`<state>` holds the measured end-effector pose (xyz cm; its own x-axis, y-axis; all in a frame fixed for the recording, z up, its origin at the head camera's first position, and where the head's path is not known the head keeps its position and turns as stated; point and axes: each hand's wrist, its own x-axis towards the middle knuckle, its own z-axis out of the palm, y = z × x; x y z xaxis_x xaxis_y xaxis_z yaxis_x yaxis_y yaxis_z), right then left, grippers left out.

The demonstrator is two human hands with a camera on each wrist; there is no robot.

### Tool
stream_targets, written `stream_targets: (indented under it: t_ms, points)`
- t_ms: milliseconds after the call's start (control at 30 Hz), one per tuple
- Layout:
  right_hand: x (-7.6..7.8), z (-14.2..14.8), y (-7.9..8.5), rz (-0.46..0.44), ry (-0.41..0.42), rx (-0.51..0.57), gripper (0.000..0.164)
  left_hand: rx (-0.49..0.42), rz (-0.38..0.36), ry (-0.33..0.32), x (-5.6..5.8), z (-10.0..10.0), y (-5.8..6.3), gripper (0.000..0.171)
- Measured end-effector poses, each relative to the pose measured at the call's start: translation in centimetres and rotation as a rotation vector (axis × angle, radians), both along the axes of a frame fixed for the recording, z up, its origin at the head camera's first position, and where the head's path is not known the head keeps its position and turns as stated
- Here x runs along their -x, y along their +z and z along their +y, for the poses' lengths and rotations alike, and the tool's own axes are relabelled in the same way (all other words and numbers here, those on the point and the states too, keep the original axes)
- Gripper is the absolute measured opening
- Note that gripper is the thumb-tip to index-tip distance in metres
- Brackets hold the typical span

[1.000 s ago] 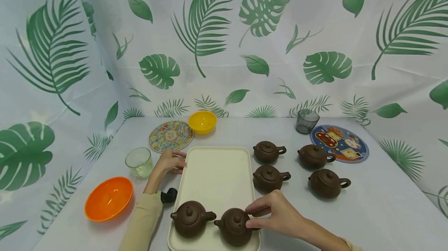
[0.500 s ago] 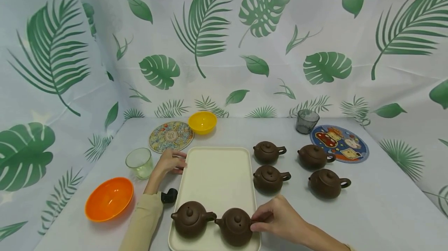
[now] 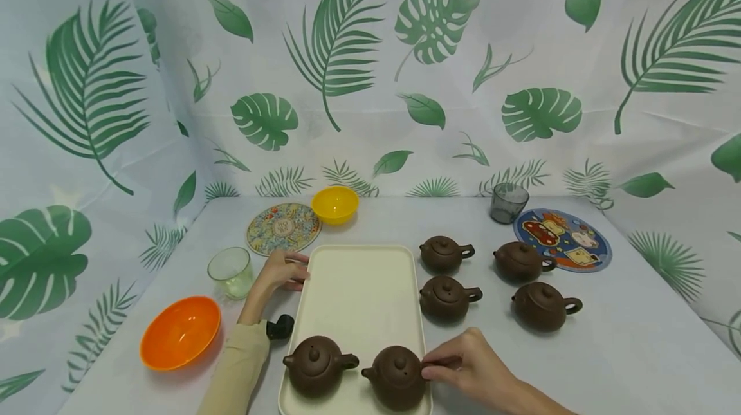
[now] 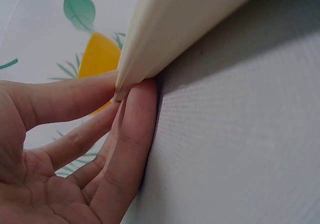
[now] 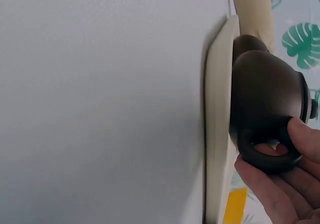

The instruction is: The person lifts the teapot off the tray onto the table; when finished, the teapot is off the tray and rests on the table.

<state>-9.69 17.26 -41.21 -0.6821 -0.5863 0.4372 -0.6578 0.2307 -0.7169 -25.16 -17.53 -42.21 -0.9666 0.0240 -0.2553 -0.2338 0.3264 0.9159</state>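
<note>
In the head view a cream rectangular tray [image 3: 359,299] lies on the white table, bearing two dark brown teapots at its near end. My right hand [image 3: 471,367] pinches the handle of the right-hand teapot [image 3: 398,376], which sits by the tray's right edge. The right wrist view shows the thumb at the top of that handle [image 5: 270,161], fingers behind it. The left-hand teapot [image 3: 315,367] stands beside it, handle pointing right. My left hand [image 3: 280,271] is at the tray's left side; in the left wrist view its fingertips pinch the tray's rim [image 4: 132,69].
Several more brown teapots [image 3: 448,299] stand right of the tray. A grey glass [image 3: 509,202] and blue round mat [image 3: 564,241] lie behind them. On the left are an orange bowl [image 3: 182,332], greenish glass [image 3: 231,273], patterned mat [image 3: 283,228] and yellow bowl [image 3: 336,204].
My right hand has slid the right-hand teapot slightly to the right, widening the gap to the other teapot. Its fingers have closed on the handle. My left hand has stayed at the tray.
</note>
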Motion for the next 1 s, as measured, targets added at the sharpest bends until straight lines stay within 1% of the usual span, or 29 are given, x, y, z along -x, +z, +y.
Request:
stream_targets:
  t_ms: [67,167,300,433,567,667,833,1000]
  points:
    - [0.1,0.7,0.3,-0.024,-0.011,0.007,0.006,0.005,0.001,0.004,0.0,0.0,-0.1,0.039]
    - [0.1,2.3,1.0,-0.071,-0.054,-0.024,0.009,0.008,0.001,0.006,0.0,0.0,-0.3,0.038]
    - [0.1,5.3,1.6,-0.13,-0.117,-0.07,0.01,-0.001,0.004,-0.001,0.2,0.0,-0.4,0.038]
    - [0.1,9.2,2.0,-0.172,-0.116,-0.072,0.011,-0.001,0.003,0.0,0.2,-0.1,-0.3,0.037]
    - [0.0,13.3,2.0,-0.203,-0.109,-0.071,0.02,-0.005,0.001,-0.006,0.2,-0.2,-0.2,0.038]
    - [-0.2,16.0,1.8,-0.211,-0.133,-0.09,0.025,-0.021,-0.003,-0.012,0.2,-0.3,-0.1,0.04]
    - [-0.8,19.2,1.2,-0.228,-0.212,-0.165,0.025,-0.027,-0.005,-0.02,0.3,-0.3,-0.2,0.041]
    - [-1.1,20.9,0.5,-0.167,-0.259,-0.204,0.026,-0.015,0.005,-0.01,0.4,-0.3,-0.4,0.039]
